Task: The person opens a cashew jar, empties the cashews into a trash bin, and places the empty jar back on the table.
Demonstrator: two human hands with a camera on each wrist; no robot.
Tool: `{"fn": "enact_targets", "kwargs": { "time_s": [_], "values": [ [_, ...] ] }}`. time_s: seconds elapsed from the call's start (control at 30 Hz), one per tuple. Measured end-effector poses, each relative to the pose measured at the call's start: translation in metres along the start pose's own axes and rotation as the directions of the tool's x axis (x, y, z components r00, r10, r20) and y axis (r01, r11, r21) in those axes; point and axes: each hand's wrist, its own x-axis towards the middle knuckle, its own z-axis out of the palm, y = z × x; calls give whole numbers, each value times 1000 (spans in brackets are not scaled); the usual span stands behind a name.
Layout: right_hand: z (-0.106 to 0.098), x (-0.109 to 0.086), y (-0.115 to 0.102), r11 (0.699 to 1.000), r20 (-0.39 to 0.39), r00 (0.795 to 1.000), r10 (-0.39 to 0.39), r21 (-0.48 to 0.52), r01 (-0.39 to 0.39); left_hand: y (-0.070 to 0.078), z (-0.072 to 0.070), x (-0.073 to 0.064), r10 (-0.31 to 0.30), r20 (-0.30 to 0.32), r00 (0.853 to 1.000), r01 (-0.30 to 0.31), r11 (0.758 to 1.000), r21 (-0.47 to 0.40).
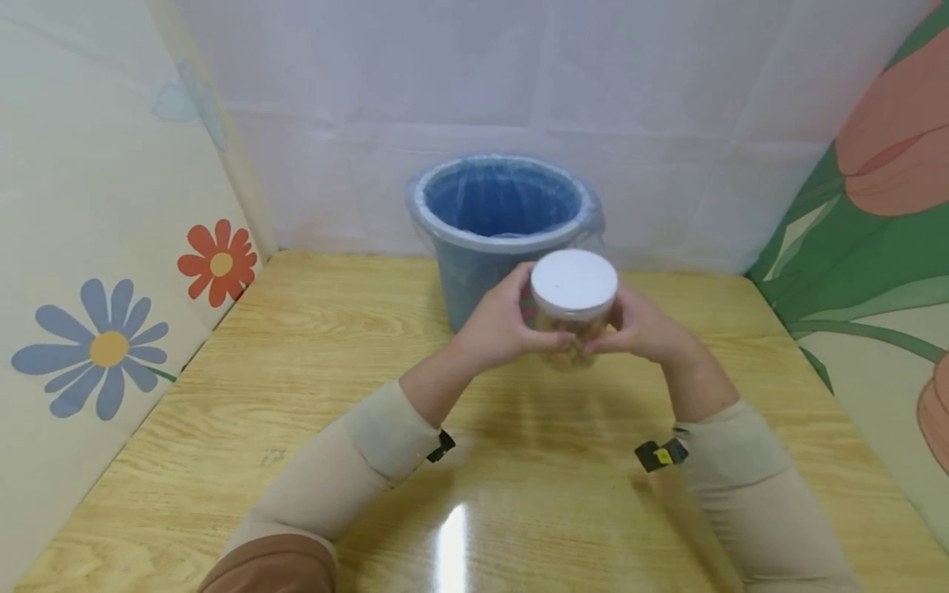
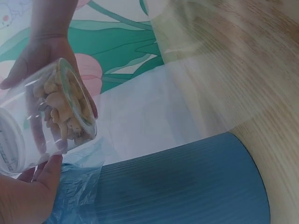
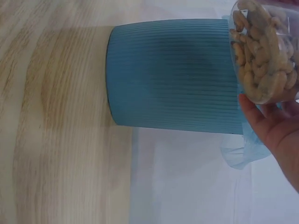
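A clear jar with a white lid is held upright above the table, in front of the bucket. My left hand grips its left side, thumb across the front. From the other side my right hand grips it, that thumb also on the front. Cashews fill the lower part of the jar in the right wrist view. In the left wrist view the cashews show through the clear wall, and the lid is partly cut off by the frame edge.
A blue ribbed bucket lined with a thin translucent plastic bag stands at the back of the wooden table. Behind it hangs a white sheet. Flower-patterned panels flank the table on both sides.
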Motion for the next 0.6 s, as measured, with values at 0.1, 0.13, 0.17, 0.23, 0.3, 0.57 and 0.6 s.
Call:
{"fn": "enact_targets", "kwargs": {
  "time_s": [0.1,0.13,0.17,0.23,0.3,0.57,0.6],
  "values": [
    [1,-1,2,1000,-11,1000,22,-4,-22,1,-1,0,2,14,1000,-2,1000,-13],
    [2,-2,3,1000,-14,1000,28,-8,-28,1,-1,0,5,19,1000,-4,1000,-19],
    [2,-2,3,999,-17,999,32,-9,-32,0,0,0,8,23,1000,-7,1000,-24],
    [2,-2,4,999,-24,999,31,-10,-31,0,-1,0,12,27,1000,-11,999,-33],
    [3,-2,4,1000,-28,999,22,-8,-22,0,-1,0,17,25,1000,-17,999,-35],
    [5,0,3,1000,-55,998,2,-23,-3,0,-5,-1,10,57,998,-5,996,-85],
    [5,0,3,1000,-54,999,-2,-29,1,0,-6,-2,8,61,998,-2,996,-91]
  ]
}}
